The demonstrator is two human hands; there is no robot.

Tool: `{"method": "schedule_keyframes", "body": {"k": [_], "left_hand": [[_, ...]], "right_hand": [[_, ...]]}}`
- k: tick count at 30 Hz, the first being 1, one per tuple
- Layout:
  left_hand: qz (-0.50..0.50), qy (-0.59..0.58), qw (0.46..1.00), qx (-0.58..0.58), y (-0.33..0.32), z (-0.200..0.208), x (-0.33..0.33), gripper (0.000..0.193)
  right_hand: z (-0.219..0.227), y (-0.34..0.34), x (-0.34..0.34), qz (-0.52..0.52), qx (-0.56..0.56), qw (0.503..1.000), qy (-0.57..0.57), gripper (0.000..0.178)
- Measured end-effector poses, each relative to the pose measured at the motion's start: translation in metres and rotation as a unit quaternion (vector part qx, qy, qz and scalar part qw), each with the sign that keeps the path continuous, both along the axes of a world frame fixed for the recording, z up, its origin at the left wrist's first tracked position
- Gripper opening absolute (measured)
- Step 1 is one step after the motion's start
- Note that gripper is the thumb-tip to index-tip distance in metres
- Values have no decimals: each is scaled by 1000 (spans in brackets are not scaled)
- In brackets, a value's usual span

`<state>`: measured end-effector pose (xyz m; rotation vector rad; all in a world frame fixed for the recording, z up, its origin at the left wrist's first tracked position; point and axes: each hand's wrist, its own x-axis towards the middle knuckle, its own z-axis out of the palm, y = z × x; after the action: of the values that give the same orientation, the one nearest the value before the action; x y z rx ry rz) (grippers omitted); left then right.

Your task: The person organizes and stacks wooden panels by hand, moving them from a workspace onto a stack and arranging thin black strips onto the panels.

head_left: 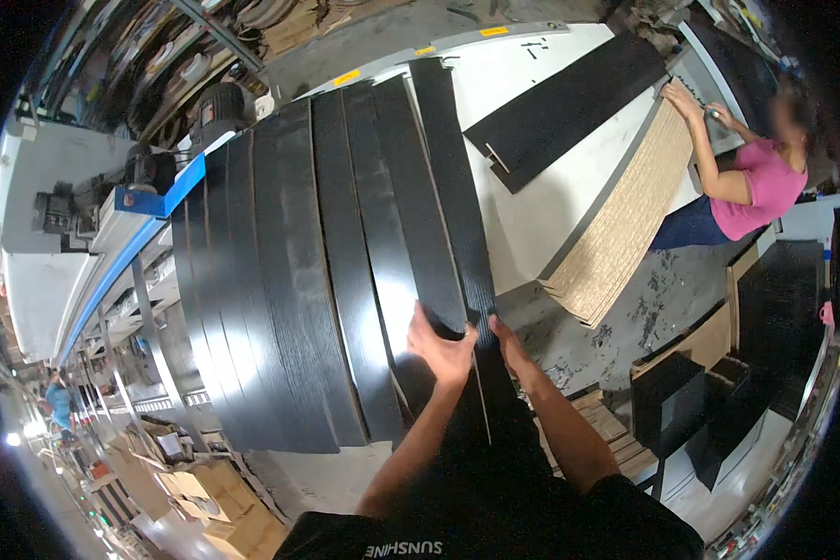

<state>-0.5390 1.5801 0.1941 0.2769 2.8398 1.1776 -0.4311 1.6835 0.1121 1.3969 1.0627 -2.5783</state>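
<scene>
Long black boards [280,233] lie side by side across a white table, their glossy tops reflecting light. The rightmost narrow black board [455,187] overlaps the edge of its neighbour and runs toward my body. My left hand [441,348] has its thumb at this board's left edge, with the fingers over the neighbouring board. Against the right edge of the same narrow board, my right hand [507,341] is closed, its fingertips partly hidden. The board sits between both hands.
A loose black board [569,107] lies aslant on the white table [513,233]. At right, a co-worker in a pink shirt [761,191] touches a stack of light-brown boards [616,215]. Black panels [779,317] stand lower right; a blue-edged machine rail [112,271] borders the left.
</scene>
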Motion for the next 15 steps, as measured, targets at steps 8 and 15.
{"method": "schedule_keyframes", "body": {"k": [8,15], "left_hand": [[-33,-19,999,-9,37,-10,0,112],[-87,-19,995,-38,50,-34,11,89]], "right_hand": [[-13,31,-14,53,17,996,-69,102],[-20,37,-6,9,81,997,-15,103]]}}
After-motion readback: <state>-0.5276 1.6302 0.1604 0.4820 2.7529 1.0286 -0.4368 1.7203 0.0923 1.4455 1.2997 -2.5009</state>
